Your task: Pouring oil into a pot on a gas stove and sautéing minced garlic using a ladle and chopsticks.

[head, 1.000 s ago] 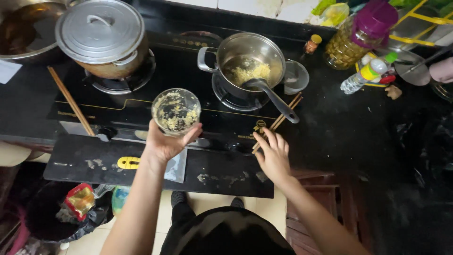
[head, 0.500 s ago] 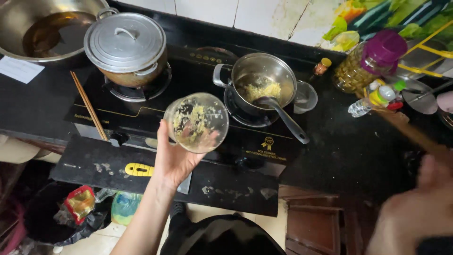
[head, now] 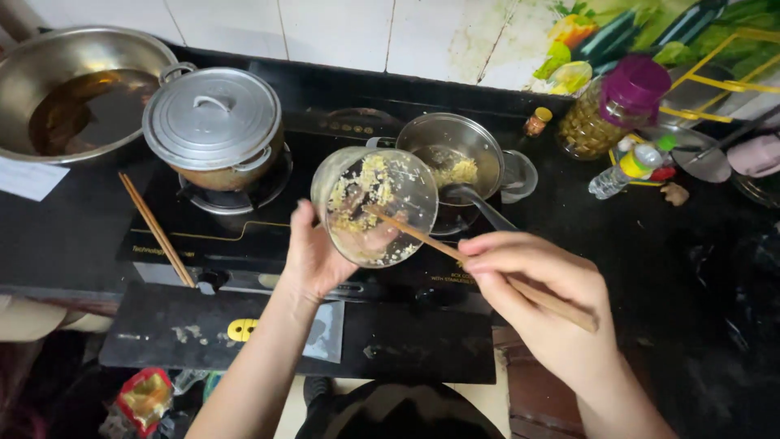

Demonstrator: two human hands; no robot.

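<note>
Steel wok (head: 57, 61), far left on the desk, holds dark brown liquid. Loose pair of chopsticks (head: 156, 229) lies on the black stove top (head: 244, 236), just right of the wok. Lidded steel pot (head: 213, 122) sits on the left burner.

Left hand (head: 315, 254): fingers wrapped around the base of a clear glass bowl (head: 375, 205), tilted so its mouth faces the camera, held above the stove front, just left of the open pot (head: 452, 156). Bowl contents: pale yellow minced bits clinging to the inner wall.

Right hand (head: 540, 305): fingers pinched on a second pair of chopsticks (head: 479, 267); tips are inside the bowl, touching the contents.

Open pot on the right burner: yellowish mix inside, ladle (head: 479, 207) resting in it, handle pointing toward the right hand.

Far right on the desk: jar with purple lid (head: 613, 110), small plastic bottle (head: 626, 169) lying beside it.
</note>
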